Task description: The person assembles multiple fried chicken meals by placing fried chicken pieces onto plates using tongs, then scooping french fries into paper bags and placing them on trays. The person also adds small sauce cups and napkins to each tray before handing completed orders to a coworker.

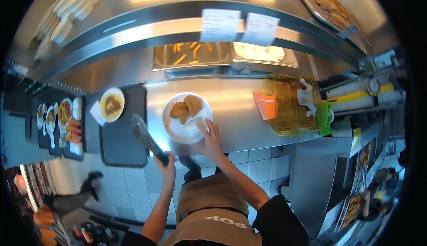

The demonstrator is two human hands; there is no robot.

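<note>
A pair of metal tongs (148,137) with a dark handle is gripped in my left hand (166,168), held tilted over the counter's front edge. The tong tips point up and left, apart from the food. In front of me sits a round white plate (183,135) with pieces of breaded fried chicken (186,108) on its far part. Beside the chicken, the near part of the plate looks bare. My right hand (211,141) is at the plate's near right rim, fingers stretched out over it and holding nothing I can see.
A dark tray (123,146) with a bowl of food (111,105) lies left. Farther left, another tray holds several dishes. Behind are a pan of fries (192,57) and a white-filled pan (262,52). Right stand an orange carton (266,106) and amber bins (286,112).
</note>
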